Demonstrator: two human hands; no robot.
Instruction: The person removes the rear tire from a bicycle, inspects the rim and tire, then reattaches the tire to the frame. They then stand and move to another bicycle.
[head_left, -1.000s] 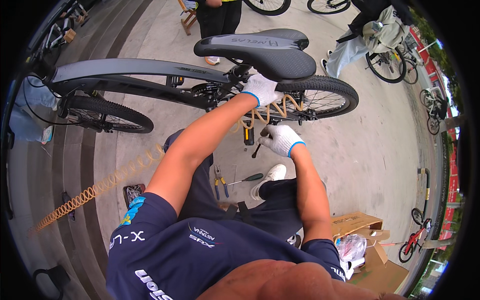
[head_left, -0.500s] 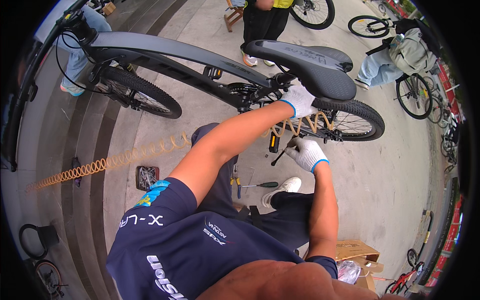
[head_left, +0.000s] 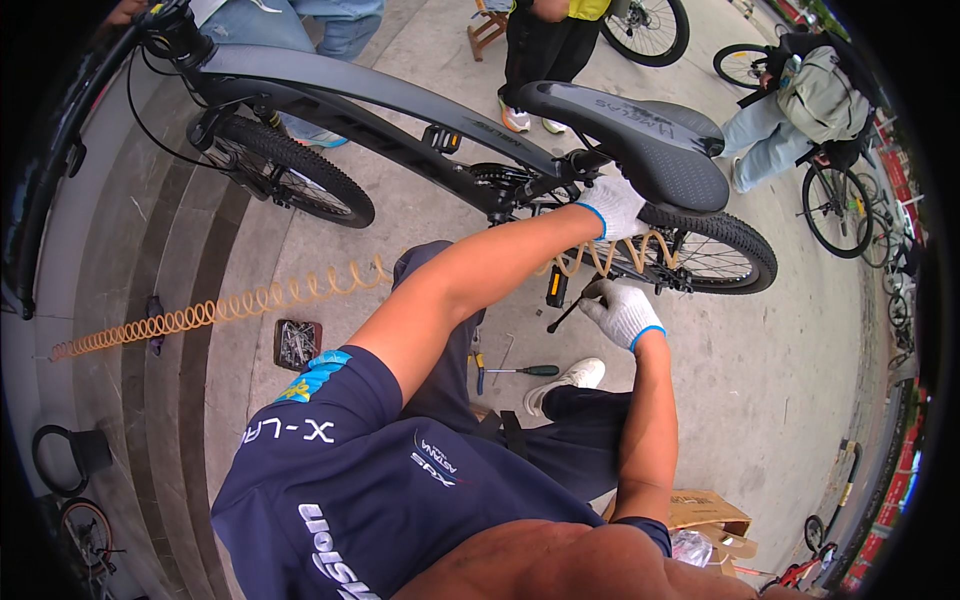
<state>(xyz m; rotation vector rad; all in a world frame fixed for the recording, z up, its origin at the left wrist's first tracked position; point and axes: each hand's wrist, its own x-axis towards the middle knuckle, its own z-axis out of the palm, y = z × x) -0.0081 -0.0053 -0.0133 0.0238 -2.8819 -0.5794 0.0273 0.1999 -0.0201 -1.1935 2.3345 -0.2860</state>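
A grey and black bicycle (head_left: 390, 100) stands across the far side of me, its saddle (head_left: 650, 140) to the right. My left hand (head_left: 616, 207), in a white glove with a blue cuff, reaches in beneath the saddle beside the rear wheel (head_left: 735, 255); its fingertips are hidden. Lower down, my right hand (head_left: 622, 313), gloved the same way, is closed around a slim black rod-like tool (head_left: 562, 318). A pedal (head_left: 556, 287) with an orange reflector is just left of it. Tan coiled hose (head_left: 650, 248) hangs between both hands and the rear wheel.
More coiled hose (head_left: 220, 308) stretches left over the steps. On the ground lie a tray of small metal parts (head_left: 298, 344), pliers (head_left: 479, 368), a hex key (head_left: 504, 352) and a screwdriver (head_left: 535, 370). Cardboard boxes (head_left: 710, 510) sit at lower right. People and other bicycles stand beyond.
The whole view has shifted slightly, so the bicycle appears farther right and lower. Behind its front end, a person in jeans has moved rightward. Both my hands keep nearly the same places on the bicycle.
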